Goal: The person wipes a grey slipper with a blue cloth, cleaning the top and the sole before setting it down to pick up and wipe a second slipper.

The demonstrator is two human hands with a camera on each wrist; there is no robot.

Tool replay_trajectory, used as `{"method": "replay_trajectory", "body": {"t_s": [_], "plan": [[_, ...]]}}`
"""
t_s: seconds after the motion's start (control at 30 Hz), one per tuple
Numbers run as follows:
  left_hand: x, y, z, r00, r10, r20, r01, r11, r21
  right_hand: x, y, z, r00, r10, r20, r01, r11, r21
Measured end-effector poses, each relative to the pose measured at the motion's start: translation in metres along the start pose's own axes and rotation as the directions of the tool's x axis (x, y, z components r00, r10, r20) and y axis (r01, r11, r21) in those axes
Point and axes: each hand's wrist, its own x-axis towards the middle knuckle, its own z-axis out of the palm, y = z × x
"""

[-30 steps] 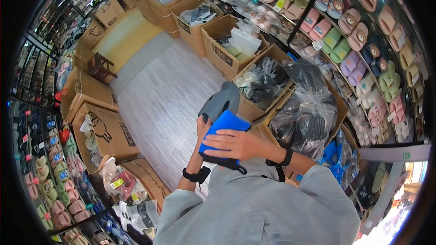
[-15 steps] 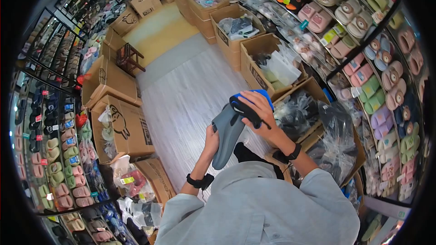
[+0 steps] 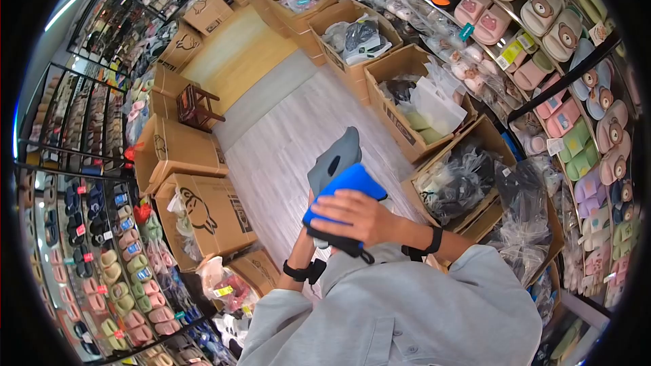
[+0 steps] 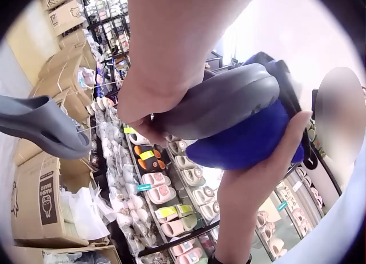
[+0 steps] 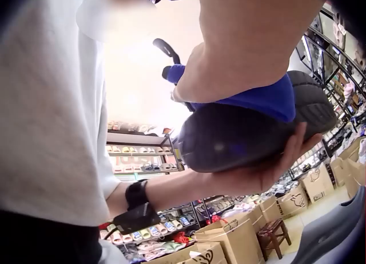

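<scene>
My left hand [image 5: 257,175] holds a dark grey slipper [image 5: 229,138] from beneath, fingers wrapped up its side, as the right wrist view shows. A soft blue pad [image 3: 352,186] with a black edge and a loop lies against the slipper. Over this pad, my right hand [image 3: 352,217] grips with its fingers spread across the blue face; its thumb shows at the pad's edge in the left wrist view. Another grey slipper [image 3: 336,159], with openings in its upper, sticks out beyond the pad; what supports it is hidden. In the head view most of the left hand is covered.
Open cardboard boxes [image 3: 397,139] with bagged footwear line the right side, and more boxes [image 3: 203,210] stand on the left. Racks of slippers [image 3: 542,13] rise along both sides. A small wooden stool [image 3: 196,105] stands on the grey floor [image 3: 278,135].
My right hand has turned the blue pad from its black side to its blue face and brought it down over the slipper. The head view has shifted slightly.
</scene>
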Motion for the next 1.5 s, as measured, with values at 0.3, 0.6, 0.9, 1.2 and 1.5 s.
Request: {"method": "replay_trajectory", "body": {"t_s": [0.3, 0.6, 0.9, 1.2, 1.5], "plan": [[0.079, 0.053, 0.028, 0.987, 0.102, 0.124, -0.12, 0.982, 0.147, 0.025, 0.084, -0.052, 0.999, -0.021, 0.035, 0.03, 0.964, -0.265], [0.139, 0.096, 0.003, 0.952, 0.089, 0.291, -0.135, 0.981, 0.142, 0.037, 0.151, -0.085, 0.573, 0.756, -0.318, -0.691, 0.653, 0.308], [0.219, 0.137, -0.037, 0.831, 0.131, 0.54, -0.223, 0.969, 0.108, 0.033, 0.23, -0.036, -0.111, 0.992, -0.061, -0.503, -0.003, 0.864], [0.287, 0.14, -0.101, 0.863, -0.017, 0.505, -0.042, 0.993, 0.107, 0.112, 0.241, 0.004, 0.121, 0.86, -0.496, -0.748, 0.407, 0.523], [0.337, 0.121, -0.126, 0.918, 0.029, 0.395, -0.017, 0.999, -0.036, 0.182, 0.227, 0.046, 0.798, 0.565, -0.21, -0.59, 0.664, -0.459]]}}
